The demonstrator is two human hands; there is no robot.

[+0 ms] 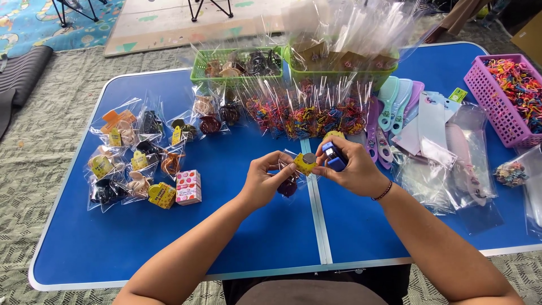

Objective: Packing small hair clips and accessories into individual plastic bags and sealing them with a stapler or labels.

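I logged a blue folding table (169, 237) standing on grey woven matting (51, 130). Beyond it lay a colourful play mat (34, 22) and black stand legs (209, 8), under even daylight.

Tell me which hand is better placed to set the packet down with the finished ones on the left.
Left. The left hand already pinches the clear packet by its yellow card, nearer the pile of bagged hair ties. The right hand grips a blue stapler.
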